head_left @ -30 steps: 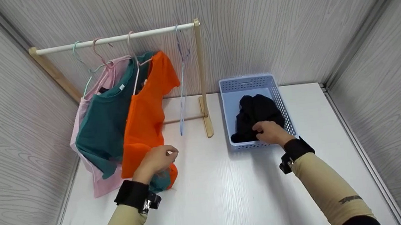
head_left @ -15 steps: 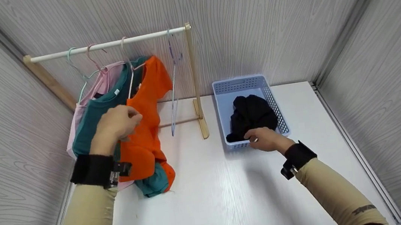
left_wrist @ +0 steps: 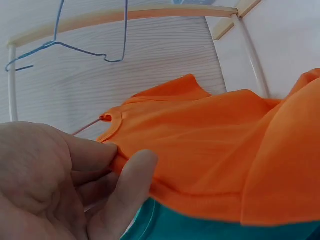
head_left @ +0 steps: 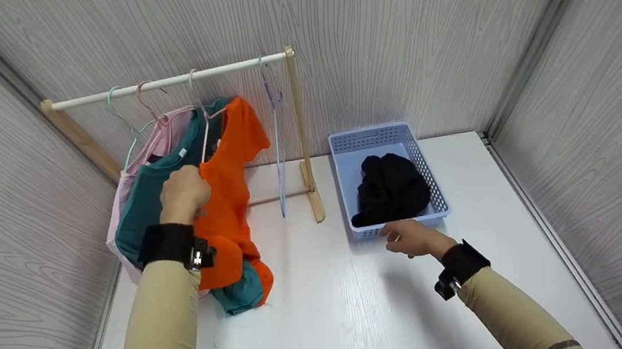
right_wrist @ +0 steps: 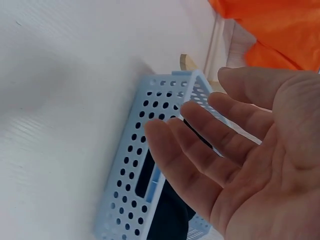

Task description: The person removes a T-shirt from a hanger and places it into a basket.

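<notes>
My left hand (head_left: 183,192) is at the near shoulder side of an orange T-shirt (head_left: 235,177) hanging on a pink hanger (head_left: 204,134). In the left wrist view, thumb and forefinger pinch the edge of the orange fabric (left_wrist: 200,150). A teal shirt (head_left: 152,198) hangs right behind it, and a pink garment (head_left: 117,220) behind that. My right hand (head_left: 412,238) hovers at the front rim of a light blue basket (head_left: 368,137), its fingers loosely extended and holding nothing in the right wrist view. A crumpled black garment (head_left: 392,188) lies inside the basket.
The garments hang from a white rail (head_left: 171,81) on a wooden stand (head_left: 300,123). A bare blue hanger (head_left: 279,160) hangs at the rail's right end. A teal cloth end (head_left: 239,291) shows below the orange shirt. Grey wood-patterned walls surround the white tabletop (head_left: 327,313).
My left hand has moved up and left from beside the lower orange shirt to its shoulder edge and pinches it. My right hand has drawn back from the black garment to the basket's front.
</notes>
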Available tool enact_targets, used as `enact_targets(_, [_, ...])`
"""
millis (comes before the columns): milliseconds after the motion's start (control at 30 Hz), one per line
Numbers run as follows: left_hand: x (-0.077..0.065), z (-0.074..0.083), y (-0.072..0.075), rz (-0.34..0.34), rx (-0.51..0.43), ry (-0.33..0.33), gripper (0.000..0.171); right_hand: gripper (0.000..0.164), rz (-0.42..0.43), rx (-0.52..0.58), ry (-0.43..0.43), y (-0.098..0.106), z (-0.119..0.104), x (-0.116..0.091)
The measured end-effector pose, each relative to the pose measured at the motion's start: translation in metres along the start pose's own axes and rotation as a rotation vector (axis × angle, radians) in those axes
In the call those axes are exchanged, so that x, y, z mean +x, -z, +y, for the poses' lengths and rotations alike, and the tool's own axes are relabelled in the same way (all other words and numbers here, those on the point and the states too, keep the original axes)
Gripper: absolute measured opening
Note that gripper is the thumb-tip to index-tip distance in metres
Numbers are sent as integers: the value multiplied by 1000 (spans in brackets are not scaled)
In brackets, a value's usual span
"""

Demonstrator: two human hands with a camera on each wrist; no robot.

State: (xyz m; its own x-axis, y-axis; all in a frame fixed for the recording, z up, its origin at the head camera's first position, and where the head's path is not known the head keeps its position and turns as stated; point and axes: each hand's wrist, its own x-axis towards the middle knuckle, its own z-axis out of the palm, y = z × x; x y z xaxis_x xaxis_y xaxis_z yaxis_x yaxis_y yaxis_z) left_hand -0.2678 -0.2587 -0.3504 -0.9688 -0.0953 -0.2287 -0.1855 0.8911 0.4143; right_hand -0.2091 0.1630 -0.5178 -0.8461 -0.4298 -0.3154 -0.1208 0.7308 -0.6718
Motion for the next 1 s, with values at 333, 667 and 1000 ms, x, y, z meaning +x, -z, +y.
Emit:
enact_targets(333, [3,3,-13,99,-12,6,28,36,5,8,30,-10,10,-1])
enact_targets(667, [-2,-3,-1,223,85,-60,35,33,-2,22,32,-15,10,1])
enact_targets(1000, [-25,-5,23,321,158,-111,36,33,-39,23,64,-21,9,7])
